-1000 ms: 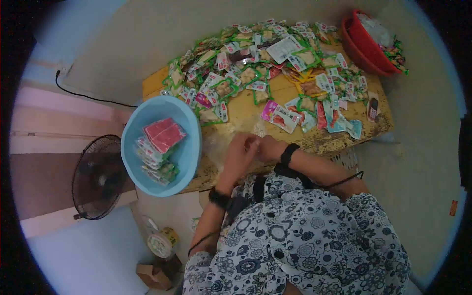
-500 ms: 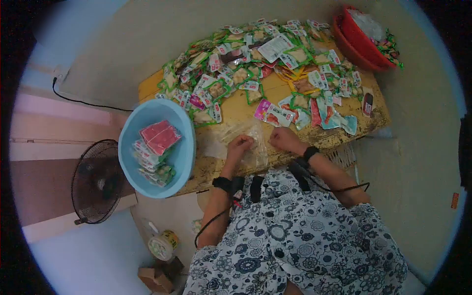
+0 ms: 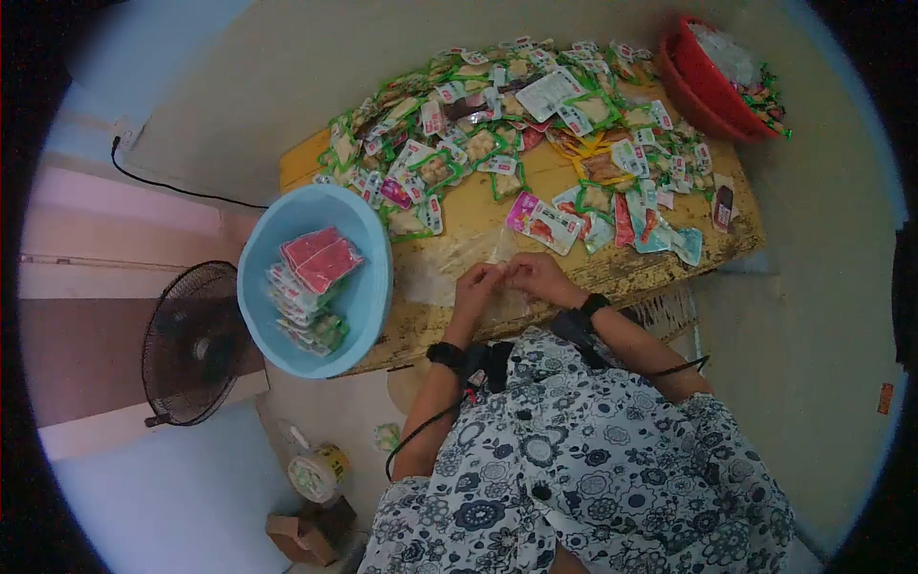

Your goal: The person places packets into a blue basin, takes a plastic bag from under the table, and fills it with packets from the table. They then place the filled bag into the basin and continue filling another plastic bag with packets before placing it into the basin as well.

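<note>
Near the front edge of the yellow table (image 3: 421, 325), my left hand (image 3: 478, 287) and my right hand (image 3: 540, 277) meet, fingers pinched on a thin clear plastic bag (image 3: 509, 304). Part of the clear plastic lies flat to the left of my left hand. Just beyond my right hand is a pink and white packet (image 3: 543, 222). A large pile of small green and white food packets (image 3: 440, 167) spreads over the back of the table.
A light blue basin (image 3: 382, 287) holding red and green packets sits at the table's left. Red bowls (image 3: 684, 91) with plastic and wrappers stand back right. A black fan (image 3: 194, 344) is at the left; a tub (image 3: 318, 474) and cardboard box (image 3: 301, 539) are below.
My hands have come together at the clear plastic; before, they were apart. The view has shifted slightly.
</note>
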Demonstrator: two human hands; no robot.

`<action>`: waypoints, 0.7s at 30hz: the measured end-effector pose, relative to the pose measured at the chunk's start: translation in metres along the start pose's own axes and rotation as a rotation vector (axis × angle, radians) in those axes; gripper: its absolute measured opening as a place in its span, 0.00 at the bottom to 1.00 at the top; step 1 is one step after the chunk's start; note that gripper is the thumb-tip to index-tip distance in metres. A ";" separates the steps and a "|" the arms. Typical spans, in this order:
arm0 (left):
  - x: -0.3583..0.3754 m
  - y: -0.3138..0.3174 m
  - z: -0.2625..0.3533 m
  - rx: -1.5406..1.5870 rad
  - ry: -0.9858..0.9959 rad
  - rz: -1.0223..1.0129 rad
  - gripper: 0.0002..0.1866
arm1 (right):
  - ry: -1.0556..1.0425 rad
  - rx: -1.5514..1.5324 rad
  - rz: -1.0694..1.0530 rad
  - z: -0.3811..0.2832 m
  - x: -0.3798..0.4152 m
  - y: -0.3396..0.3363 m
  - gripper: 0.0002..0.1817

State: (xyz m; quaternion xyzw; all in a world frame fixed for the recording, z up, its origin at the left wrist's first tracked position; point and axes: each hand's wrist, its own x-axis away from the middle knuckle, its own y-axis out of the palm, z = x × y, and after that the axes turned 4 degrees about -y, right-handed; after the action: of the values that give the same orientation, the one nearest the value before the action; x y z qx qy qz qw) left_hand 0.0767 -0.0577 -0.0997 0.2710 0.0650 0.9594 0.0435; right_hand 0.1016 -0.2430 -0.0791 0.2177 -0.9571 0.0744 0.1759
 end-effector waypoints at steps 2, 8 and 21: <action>-0.002 -0.003 -0.004 0.012 0.030 -0.003 0.11 | -0.043 0.030 -0.053 -0.004 -0.003 0.001 0.02; 0.010 -0.004 0.006 -0.027 0.044 0.011 0.10 | -0.153 -0.043 -0.079 0.019 -0.015 0.011 0.07; 0.010 -0.016 -0.017 0.182 0.018 0.102 0.07 | -0.316 0.393 0.426 0.021 -0.011 -0.032 0.13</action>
State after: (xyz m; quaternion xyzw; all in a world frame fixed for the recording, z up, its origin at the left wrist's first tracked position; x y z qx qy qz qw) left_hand 0.0596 -0.0426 -0.1111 0.2680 0.1385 0.9529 -0.0307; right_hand 0.1187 -0.2722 -0.1002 0.0512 -0.9639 0.2582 -0.0395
